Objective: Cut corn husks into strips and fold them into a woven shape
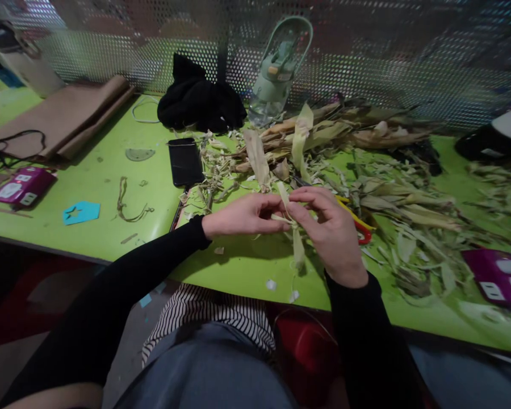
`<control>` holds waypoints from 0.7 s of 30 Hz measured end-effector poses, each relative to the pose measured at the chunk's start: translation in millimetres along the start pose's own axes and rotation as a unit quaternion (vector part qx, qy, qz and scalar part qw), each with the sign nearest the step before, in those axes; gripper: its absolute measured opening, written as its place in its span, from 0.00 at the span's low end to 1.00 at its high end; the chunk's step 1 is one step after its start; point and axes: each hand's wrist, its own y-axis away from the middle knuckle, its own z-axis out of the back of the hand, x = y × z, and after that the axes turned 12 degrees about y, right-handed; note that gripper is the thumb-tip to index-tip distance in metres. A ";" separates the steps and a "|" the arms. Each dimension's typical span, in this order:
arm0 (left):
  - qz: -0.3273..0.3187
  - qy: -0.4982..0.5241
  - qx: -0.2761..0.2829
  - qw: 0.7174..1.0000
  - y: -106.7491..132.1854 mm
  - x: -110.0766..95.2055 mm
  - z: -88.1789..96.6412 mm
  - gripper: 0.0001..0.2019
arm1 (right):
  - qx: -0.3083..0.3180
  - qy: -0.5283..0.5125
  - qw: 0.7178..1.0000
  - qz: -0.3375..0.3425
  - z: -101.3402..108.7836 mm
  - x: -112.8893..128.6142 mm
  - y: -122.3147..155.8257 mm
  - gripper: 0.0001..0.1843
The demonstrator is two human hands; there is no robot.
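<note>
Table (96, 173) dimly lit, w/ glare caught L of ctr; mesh (409, 62) blurred; edges stretched, esp. R.

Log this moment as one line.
left hand: holding husk strips | right hand: holding same strips | black phone: lying on green table

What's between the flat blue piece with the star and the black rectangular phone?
A thin brown twisted cord and a tiny knotted scrap lie there, in the head view.

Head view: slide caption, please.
Left hand and right hand hold a pale husk strip above a green table strewn with dried husks.
</note>
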 end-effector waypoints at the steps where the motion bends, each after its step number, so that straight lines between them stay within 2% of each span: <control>1: -0.007 -0.017 0.002 1.000 -0.2 0.0 -0.8 0.08 | -0.006 -0.020 1.000 -0.015 -0.4 -0.6 0.4 0.08; 3: -0.028 -0.051 -0.002 0.998 -0.1 -0.1 -2.1 0.08 | -0.011 -0.053 0.997 -0.052 -0.8 -0.9 1.3 0.09; 6: -0.040 -0.099 -0.034 0.994 1.3 0.2 -2.8 0.10 | 0.021 -0.073 0.994 -0.080 -0.9 0.8 2.3 0.13; 10: 0.003 -0.038 -0.015 0.999 2.2 3.9 -3.4 0.15 | 0.020 -0.085 0.992 -0.086 -1.2 2.9 3.1 0.12; 14: -0.030 -0.005 -0.006 1.000 1.8 6.2 -3.6 0.15 | 0.012 -0.101 0.990 -0.099 -1.1 5.0 2.5 0.12; 17: -0.044 -0.052 -0.014 0.998 2.6 3.9 -2.4 0.12 | 0.023 -0.085 0.992 -0.092 -0.8 6.8 1.9 0.14; 21: -0.056 -0.176 -0.030 0.982 3.1 0.7 -1.0 0.10 | 0.017 -0.075 0.992 -0.097 -1.1 4.7 2.6 0.10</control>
